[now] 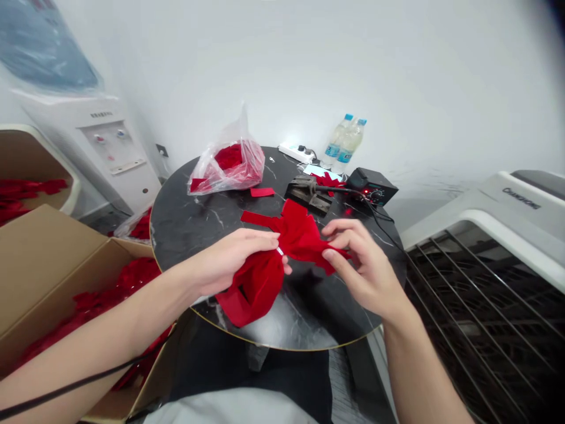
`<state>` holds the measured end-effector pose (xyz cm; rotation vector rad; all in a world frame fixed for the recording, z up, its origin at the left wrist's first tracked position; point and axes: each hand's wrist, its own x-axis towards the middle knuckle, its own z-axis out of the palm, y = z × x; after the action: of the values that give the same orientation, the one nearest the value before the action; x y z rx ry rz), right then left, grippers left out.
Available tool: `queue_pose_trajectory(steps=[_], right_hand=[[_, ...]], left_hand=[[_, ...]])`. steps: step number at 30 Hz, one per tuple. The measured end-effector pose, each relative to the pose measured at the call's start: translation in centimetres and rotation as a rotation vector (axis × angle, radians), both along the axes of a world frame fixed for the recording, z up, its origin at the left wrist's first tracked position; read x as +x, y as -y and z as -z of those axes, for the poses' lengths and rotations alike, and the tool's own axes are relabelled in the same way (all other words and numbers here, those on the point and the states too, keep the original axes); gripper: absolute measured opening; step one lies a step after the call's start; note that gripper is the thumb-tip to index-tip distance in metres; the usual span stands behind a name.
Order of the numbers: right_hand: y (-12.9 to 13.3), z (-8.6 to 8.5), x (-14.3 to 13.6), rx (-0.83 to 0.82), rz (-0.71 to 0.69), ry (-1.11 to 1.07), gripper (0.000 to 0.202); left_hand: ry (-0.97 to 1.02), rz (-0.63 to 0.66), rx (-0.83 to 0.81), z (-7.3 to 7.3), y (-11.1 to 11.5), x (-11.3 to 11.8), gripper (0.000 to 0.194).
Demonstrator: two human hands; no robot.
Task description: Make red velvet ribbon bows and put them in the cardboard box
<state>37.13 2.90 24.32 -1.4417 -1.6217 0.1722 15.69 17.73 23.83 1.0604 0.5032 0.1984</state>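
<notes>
Between my hands, above the front of the black table, is a red velvet bow [260, 288] with a large loop hanging toward me and ruffled tails at its far side. My left hand [238, 253] is closed on its gathered middle, where a small shiny silver strip shows by the thumb. My right hand [353, 259] pinches the edge of a tail between thumb and fingers. A flat red velvet strip [258, 219] sticks out to the left behind the bow. Another short red piece [262, 192] lies farther back on the table.
A clear plastic bag [251, 159] of red pieces stands at the back left. Behind the bow are a dark metal block [309, 197], a black box with knobs [373, 187], two bottles [342, 144] and a power strip [295, 153]. A cardboard box [57, 265] holds red fabric on the left.
</notes>
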Motion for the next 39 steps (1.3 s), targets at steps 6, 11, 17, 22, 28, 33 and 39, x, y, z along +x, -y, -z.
queue_pose_trajectory(steps=[6, 11, 17, 22, 28, 33, 39], right_hand=[[1.3, 2.6, -6.6, -0.072, 0.16, -0.598, 0.019], [-0.6, 4.1, -8.7, -0.252, 0.113, -0.739, 0.032], [-1.1, 3.9, -8.5, -0.311, 0.136, -0.73, 0.032], [-0.8, 4.0, -9.2, -0.295, 0.179, -0.725, 0.035], [-0.3, 4.7, -9.5, -0.233, 0.202, -0.761, 0.028], [-0.2, 5.0, -9.8, -0.148, 0.254, -0.759, 0.024], [-1.2, 5.3, -10.5, 0.104, 0.354, -0.802, 0.02]], left_hand=[[0.059, -0.02, 0.21, 1.2, 0.5, -0.3, 0.026], [0.067, 0.032, 0.298, 1.4, 0.8, -0.6, 0.029], [0.01, -0.003, 0.388, 1.5, 1.0, -1.1, 0.019], [-0.01, -0.026, 0.416, 1.8, 0.9, -1.3, 0.021], [0.013, -0.151, 0.282, 2.3, 1.1, -0.9, 0.024], [-0.015, -0.273, 0.345, 1.9, 1.8, -0.6, 0.02], [0.023, -0.36, 0.42, 1.8, 1.9, 0.3, 0.019]])
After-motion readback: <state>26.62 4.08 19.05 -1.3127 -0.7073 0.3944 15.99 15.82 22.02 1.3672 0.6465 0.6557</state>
